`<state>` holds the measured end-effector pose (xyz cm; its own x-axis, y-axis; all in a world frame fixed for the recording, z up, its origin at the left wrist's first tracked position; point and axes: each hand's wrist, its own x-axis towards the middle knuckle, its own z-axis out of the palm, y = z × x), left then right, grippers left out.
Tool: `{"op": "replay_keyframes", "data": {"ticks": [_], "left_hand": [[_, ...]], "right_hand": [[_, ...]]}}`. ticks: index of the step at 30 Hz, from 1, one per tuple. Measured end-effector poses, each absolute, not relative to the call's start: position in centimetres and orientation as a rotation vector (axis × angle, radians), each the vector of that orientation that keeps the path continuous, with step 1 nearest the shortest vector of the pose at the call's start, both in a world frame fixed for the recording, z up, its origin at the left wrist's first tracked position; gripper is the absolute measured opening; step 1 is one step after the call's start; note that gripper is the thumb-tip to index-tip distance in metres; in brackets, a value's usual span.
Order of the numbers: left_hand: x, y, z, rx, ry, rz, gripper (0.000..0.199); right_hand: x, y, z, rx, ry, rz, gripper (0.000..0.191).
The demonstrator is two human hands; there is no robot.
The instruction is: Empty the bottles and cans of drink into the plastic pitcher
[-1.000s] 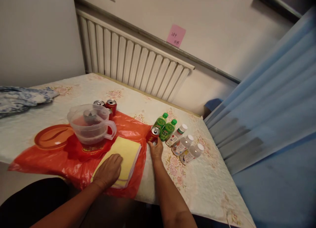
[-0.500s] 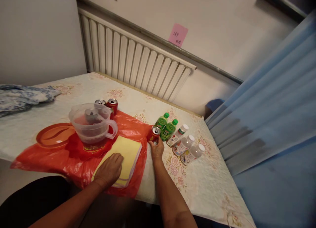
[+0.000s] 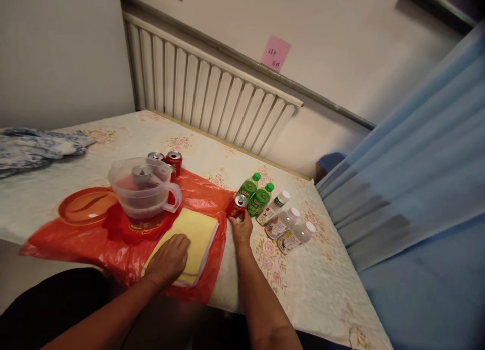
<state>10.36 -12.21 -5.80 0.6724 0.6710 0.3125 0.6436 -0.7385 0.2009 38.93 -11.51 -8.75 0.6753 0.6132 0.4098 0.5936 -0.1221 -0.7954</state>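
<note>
only the view has shifted slightly: the red can [image 3: 237, 206] stays put just beside the green-capped bottles [image 3: 259, 201], your right hand's [image 3: 242, 232] fingers gripping its base; your left hand [image 3: 170, 259] rests on the yellow cloth [image 3: 199, 226], grip unclear.

The left hand [image 3: 171, 256] hides part of the yellow stack [image 3: 195, 229]; the right hand [image 3: 242, 231] covers the lower side of the red can [image 3: 237, 205]. The translucent jug [image 3: 132, 201] partly conceals a can [image 3: 155, 156]. The patterned cloth [image 3: 34, 147] is cut by the left edge.
</note>
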Motion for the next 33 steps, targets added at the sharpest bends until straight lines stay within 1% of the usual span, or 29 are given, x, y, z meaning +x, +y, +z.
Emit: {"op": "replay_keyframes", "data": {"ticks": [10, 19, 29, 33], "left_hand": [[10.35, -12.21, -6.01, 2.808, 1.100, 0.590, 0.023], [10.30, -12.24, -5.78, 2.812, 1.099, 0.546, 0.023], [10.30, -12.29, -5.65, 2.773, 1.112, 0.541, 0.023], [10.30, -12.38, -5.42, 2.767, 1.124, 0.517, 0.022]], "right_hand": [[39.30, -11.28, -9.51, -1.778, -0.968, 0.015, 0.059], [39.11, -11.45, -9.15, -1.766, -0.957, 0.035, 0.060], [39.09, -11.53, -9.18, -1.779, -0.941, 0.055, 0.056], [39.16, -11.54, -9.28, -1.788, -0.929, 0.075, 0.061]]}}
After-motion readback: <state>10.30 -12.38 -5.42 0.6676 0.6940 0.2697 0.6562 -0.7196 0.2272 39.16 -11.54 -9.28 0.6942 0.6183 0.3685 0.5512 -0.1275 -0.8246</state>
